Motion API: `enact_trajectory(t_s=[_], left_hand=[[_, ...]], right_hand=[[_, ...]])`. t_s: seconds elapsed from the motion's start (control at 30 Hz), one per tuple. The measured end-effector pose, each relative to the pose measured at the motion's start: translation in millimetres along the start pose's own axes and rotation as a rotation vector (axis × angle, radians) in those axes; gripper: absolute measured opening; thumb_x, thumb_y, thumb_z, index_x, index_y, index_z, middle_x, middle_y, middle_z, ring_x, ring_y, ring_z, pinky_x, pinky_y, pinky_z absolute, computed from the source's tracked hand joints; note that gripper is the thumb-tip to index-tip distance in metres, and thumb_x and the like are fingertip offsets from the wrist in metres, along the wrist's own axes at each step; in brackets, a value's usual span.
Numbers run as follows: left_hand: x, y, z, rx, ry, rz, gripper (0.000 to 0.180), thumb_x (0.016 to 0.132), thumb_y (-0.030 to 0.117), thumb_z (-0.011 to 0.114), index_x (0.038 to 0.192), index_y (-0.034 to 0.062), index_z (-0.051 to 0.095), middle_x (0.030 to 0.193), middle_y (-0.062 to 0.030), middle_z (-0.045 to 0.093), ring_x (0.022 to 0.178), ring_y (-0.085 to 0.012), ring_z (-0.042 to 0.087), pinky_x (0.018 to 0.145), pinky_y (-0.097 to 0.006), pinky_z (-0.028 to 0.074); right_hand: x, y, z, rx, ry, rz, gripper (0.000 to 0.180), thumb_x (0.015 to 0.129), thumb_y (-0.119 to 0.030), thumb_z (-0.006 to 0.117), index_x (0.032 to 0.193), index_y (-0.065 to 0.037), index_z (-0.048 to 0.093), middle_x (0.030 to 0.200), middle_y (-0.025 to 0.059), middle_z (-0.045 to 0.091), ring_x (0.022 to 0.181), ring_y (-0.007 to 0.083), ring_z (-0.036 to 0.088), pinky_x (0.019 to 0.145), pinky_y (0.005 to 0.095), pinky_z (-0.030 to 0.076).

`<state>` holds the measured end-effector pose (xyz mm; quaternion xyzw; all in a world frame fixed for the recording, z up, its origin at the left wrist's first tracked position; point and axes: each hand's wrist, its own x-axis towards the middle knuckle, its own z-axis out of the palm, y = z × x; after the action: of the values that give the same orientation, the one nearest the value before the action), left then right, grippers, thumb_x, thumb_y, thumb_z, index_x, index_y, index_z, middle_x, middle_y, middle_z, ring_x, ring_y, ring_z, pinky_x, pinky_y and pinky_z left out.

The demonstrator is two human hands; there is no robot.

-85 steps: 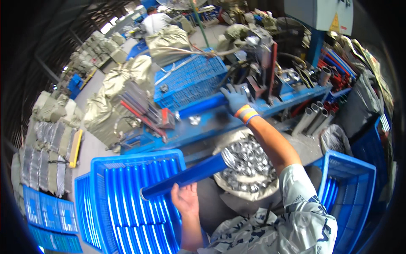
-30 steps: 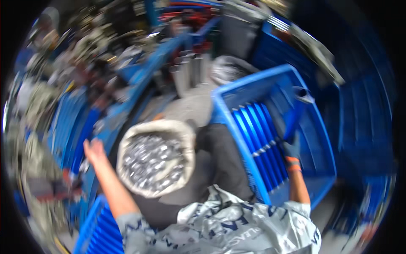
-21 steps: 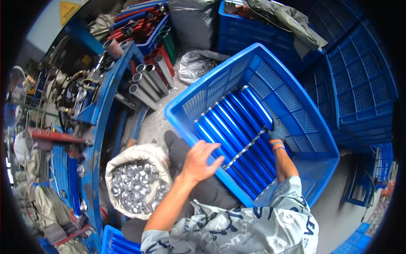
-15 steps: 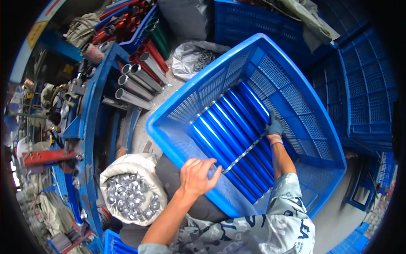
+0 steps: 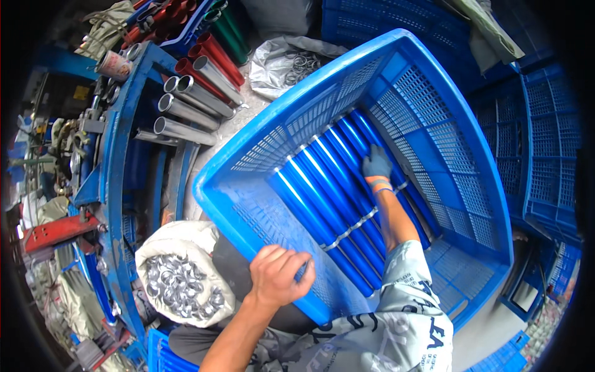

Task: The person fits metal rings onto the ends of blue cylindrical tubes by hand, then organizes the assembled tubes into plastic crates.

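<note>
A large blue plastic crate (image 5: 455,133) with meshed walls stands tilted in front of me. Shiny blue metal tubes (image 5: 313,195) lie side by side on its bottom in two rows, with silver bands where their ends meet. My left hand (image 5: 280,274), bare, has its fingers curled over the crate's near left rim. Inside, my right hand (image 5: 377,165) wears a grey glove with an orange cuff. It lies on the upper row of tubes toward the right, fingers stretched out along them.
A white sack (image 5: 183,273) of silver metal rings stands left of the crate. Behind it, silver tubes (image 5: 186,111) and red tubes (image 5: 217,56) stand by a blue metal bench (image 5: 114,155). Another bag (image 5: 288,65) holds rings at the back. Stacked blue crates (image 5: 548,149) fill the right.
My right hand has moved left and away from me, from the end of a raised tube onto the row. That tube now lies down. My left hand stays on the rim, its fingers more curled.
</note>
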<state>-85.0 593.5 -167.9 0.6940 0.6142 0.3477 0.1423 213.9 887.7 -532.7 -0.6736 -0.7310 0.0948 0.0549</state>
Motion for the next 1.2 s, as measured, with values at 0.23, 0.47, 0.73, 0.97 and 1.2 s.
enact_trajectory(t_s=[0.23, 0.47, 0.73, 0.97, 1.2], left_hand=[[-74.2, -11.1, -41.0, 0.001, 0.046, -0.098, 0.022, 0.088, 0.031, 0.083, 0.1, 0.0125, 0.083, 0.088, -0.0083, 0.081, 0.086, -0.0318, 0.079, 0.078, -0.051, 0.059], [-141.6, 33.6, -87.4, -0.311, 0.288, -0.046, 0.05, 0.096, 0.03, 0.08, 0.142, 0.0106, 0.075, 0.153, -0.0174, 0.072, 0.148, -0.0387, 0.061, 0.129, -0.053, 0.045], [-568.0, 19.6, -277.5, -0.175, 1.163, -0.959, 0.042, 0.093, 0.012, 0.085, 0.133, 0.0017, 0.073, 0.134, -0.0198, 0.072, 0.132, -0.0418, 0.069, 0.113, -0.051, 0.056], [-928.5, 34.5, -362.5, 0.522, 1.025, -2.106, 0.096, 0.082, 0.05, 0.101, 0.155, 0.004, 0.059, 0.154, -0.0196, 0.061, 0.145, -0.0428, 0.058, 0.119, -0.055, 0.055], [-958.5, 34.4, -367.0, 0.468, 0.928, -2.156, 0.093, 0.077, 0.049, 0.101, 0.151, 0.0044, 0.067, 0.151, -0.0202, 0.065, 0.144, -0.0422, 0.062, 0.121, -0.053, 0.055]], right_hand=[[-107.1, -345.2, -210.6, 0.971, 0.175, -0.739, 0.037, 0.111, -0.009, 0.07, 0.147, -0.001, 0.075, 0.142, 0.0188, 0.078, 0.134, 0.0329, 0.072, 0.122, 0.0444, 0.052], [-350.0, -558.0, -319.3, 0.835, -0.832, -1.3, 0.038, 0.107, -0.013, 0.078, 0.142, 0.002, 0.076, 0.136, 0.017, 0.08, 0.129, 0.0278, 0.074, 0.113, 0.0398, 0.056], [-480.6, -614.0, -114.8, 0.026, -0.308, -1.683, 0.094, 0.085, -0.049, 0.091, 0.165, -0.018, 0.056, 0.171, 0.023, 0.053, 0.141, 0.0527, 0.065, 0.114, 0.0623, 0.055], [-504.8, -606.9, -51.4, -0.165, 0.001, -1.734, 0.068, 0.082, -0.062, 0.085, 0.133, -0.017, 0.079, 0.154, 0.0272, 0.067, 0.126, 0.0523, 0.069, 0.103, 0.0678, 0.055], [-500.8, -614.8, -42.0, -0.049, 0.068, -1.899, 0.036, 0.09, -0.034, 0.077, 0.121, -0.017, 0.083, 0.118, 0.0181, 0.08, 0.119, 0.0472, 0.071, 0.1, 0.0646, 0.053]])
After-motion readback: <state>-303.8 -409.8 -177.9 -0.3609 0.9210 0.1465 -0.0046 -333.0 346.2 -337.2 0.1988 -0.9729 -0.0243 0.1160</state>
